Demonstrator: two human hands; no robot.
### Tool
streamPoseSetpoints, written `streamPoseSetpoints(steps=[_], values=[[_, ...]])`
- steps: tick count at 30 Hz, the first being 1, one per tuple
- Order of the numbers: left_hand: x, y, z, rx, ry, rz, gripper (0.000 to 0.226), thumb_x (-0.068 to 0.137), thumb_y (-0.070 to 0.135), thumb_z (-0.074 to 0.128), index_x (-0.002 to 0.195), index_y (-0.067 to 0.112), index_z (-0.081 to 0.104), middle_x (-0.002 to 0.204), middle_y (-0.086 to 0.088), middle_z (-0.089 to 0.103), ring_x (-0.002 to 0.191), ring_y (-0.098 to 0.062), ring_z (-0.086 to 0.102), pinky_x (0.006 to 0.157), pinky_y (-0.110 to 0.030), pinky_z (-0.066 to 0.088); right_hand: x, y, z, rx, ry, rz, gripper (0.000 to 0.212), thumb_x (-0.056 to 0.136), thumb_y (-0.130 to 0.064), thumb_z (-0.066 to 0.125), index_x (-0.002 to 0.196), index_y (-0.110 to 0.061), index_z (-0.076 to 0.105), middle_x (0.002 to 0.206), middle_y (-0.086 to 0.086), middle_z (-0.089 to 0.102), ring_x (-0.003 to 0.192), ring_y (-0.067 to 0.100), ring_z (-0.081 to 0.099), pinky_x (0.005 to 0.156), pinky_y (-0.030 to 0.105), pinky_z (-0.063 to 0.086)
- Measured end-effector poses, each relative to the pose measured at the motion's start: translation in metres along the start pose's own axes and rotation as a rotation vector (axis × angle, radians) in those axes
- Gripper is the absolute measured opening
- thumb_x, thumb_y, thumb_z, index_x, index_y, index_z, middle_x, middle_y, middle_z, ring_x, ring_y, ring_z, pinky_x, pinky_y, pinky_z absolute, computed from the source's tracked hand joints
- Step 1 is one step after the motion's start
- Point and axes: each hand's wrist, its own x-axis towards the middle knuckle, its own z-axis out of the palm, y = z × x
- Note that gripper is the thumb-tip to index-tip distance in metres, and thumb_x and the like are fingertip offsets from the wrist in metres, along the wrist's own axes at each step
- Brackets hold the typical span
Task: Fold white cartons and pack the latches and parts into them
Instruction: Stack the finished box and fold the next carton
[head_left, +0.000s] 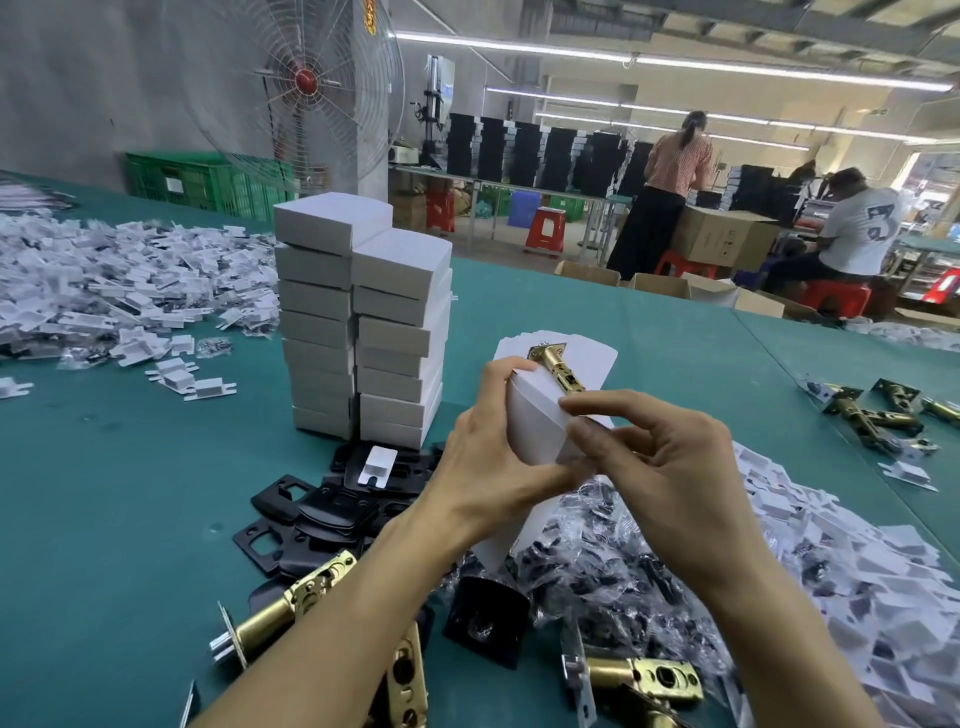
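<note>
I hold a white carton (535, 421) above the green table, its far lid flap (592, 364) standing open. A brass latch (558, 371) lies in it, its end sticking out at the top. My left hand (491, 452) grips the carton from the left side. My right hand (670, 467) pinches the carton's right edge with thumb and forefinger. Below my hands lie bagged black screws (608, 566), black strike plates (322, 519) and loose brass latches (291, 603).
Two tall stacks of closed white cartons (363, 332) stand just left of my hands. Heaps of white card inserts (119, 291) lie far left and at the right (841, 561). More brass latches (872, 415) sit at right. People work at benches behind.
</note>
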Motion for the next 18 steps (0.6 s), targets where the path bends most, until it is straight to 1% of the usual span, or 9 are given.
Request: streamPoseSetpoints(steps=[2, 4, 7, 9, 13, 15, 16, 17, 18], values=[[-0.001, 0.001, 0.001, -0.020, 0.015, 0.014, 0.077, 0.062, 0.057, 0.081, 0.120, 0.054, 0.030, 0.103, 0.008, 0.064, 0.086, -0.010, 0.066, 0.075, -0.041, 0.058, 0.000, -0.002, 0.004, -0.082, 0.050, -0.058, 0.017, 0.087, -0.008, 0.073, 0.097, -0.021, 0.078, 0.063, -0.018, 0.068, 0.054, -0.005, 0.059, 0.053, 0.004, 0.038], [-0.001, 0.002, 0.001, -0.010, 0.016, 0.047, 0.077, 0.065, 0.055, 0.079, 0.123, 0.055, 0.029, 0.107, 0.009, 0.063, 0.090, -0.013, 0.067, 0.079, -0.040, 0.057, -0.001, -0.002, 0.006, -0.120, 0.069, -0.086, 0.014, 0.088, -0.007, 0.073, 0.097, -0.016, 0.078, 0.056, -0.021, 0.061, 0.048, -0.004, 0.054, 0.048, 0.003, 0.034], [-0.001, 0.001, 0.002, -0.003, -0.009, 0.054, 0.064, 0.070, 0.053, 0.077, 0.119, 0.053, 0.037, 0.108, 0.005, 0.064, 0.089, -0.019, 0.067, 0.077, -0.044, 0.057, -0.001, -0.003, 0.009, -0.164, 0.080, -0.094, 0.012, 0.090, -0.009, 0.071, 0.096, -0.017, 0.076, 0.060, -0.011, 0.063, 0.049, -0.002, 0.054, 0.048, 0.005, 0.033], [0.000, -0.001, 0.003, 0.005, -0.009, 0.055, 0.060, 0.074, 0.049, 0.078, 0.118, 0.049, 0.038, 0.107, 0.002, 0.064, 0.087, -0.022, 0.066, 0.075, -0.047, 0.057, -0.002, -0.002, 0.011, -0.143, 0.094, -0.077, 0.011, 0.091, -0.008, 0.070, 0.095, -0.017, 0.075, 0.062, -0.006, 0.064, 0.046, -0.002, 0.053, 0.046, 0.005, 0.032], [0.000, -0.001, 0.005, 0.061, 0.004, 0.093, 0.060, 0.072, 0.059, 0.071, 0.121, 0.051, 0.038, 0.109, 0.006, 0.059, 0.085, -0.017, 0.065, 0.070, -0.044, 0.058, -0.003, -0.001, 0.013, -0.115, 0.129, -0.072, 0.009, 0.091, -0.008, 0.070, 0.094, -0.015, 0.074, 0.060, -0.007, 0.062, 0.043, -0.003, 0.050, 0.045, 0.004, 0.030], [0.000, -0.002, 0.005, 0.092, 0.015, 0.101, 0.059, 0.072, 0.065, 0.067, 0.121, 0.053, 0.037, 0.110, 0.005, 0.056, 0.084, -0.016, 0.064, 0.068, -0.044, 0.058, -0.003, 0.000, 0.012, -0.118, 0.123, -0.080, 0.010, 0.090, -0.007, 0.070, 0.094, -0.015, 0.075, 0.062, -0.008, 0.062, 0.045, -0.004, 0.052, 0.047, 0.003, 0.032], [0.000, -0.003, 0.005, 0.097, 0.021, 0.102, 0.059, 0.072, 0.067, 0.067, 0.122, 0.055, 0.037, 0.109, 0.004, 0.056, 0.083, -0.017, 0.064, 0.067, -0.044, 0.058, -0.003, 0.001, 0.011, -0.124, 0.105, -0.083, 0.012, 0.089, -0.006, 0.071, 0.095, -0.015, 0.075, 0.067, -0.009, 0.065, 0.050, -0.005, 0.055, 0.050, 0.004, 0.036], [0.001, -0.004, 0.004, 0.097, 0.028, 0.099, 0.060, 0.071, 0.068, 0.067, 0.121, 0.056, 0.037, 0.108, 0.003, 0.056, 0.082, -0.018, 0.063, 0.066, -0.044, 0.058, -0.002, 0.002, 0.011, -0.135, 0.080, -0.081, 0.014, 0.089, -0.006, 0.071, 0.097, -0.016, 0.076, 0.078, -0.008, 0.069, 0.059, -0.004, 0.061, 0.056, 0.006, 0.042], [0.001, -0.005, 0.003, 0.095, 0.036, 0.094, 0.059, 0.070, 0.068, 0.068, 0.120, 0.057, 0.038, 0.106, 0.002, 0.056, 0.081, -0.017, 0.063, 0.066, -0.042, 0.057, -0.002, 0.003, 0.012, -0.150, 0.060, -0.080, 0.016, 0.088, -0.006, 0.072, 0.098, -0.017, 0.076, 0.091, -0.007, 0.071, 0.071, -0.001, 0.066, 0.064, 0.012, 0.049]])
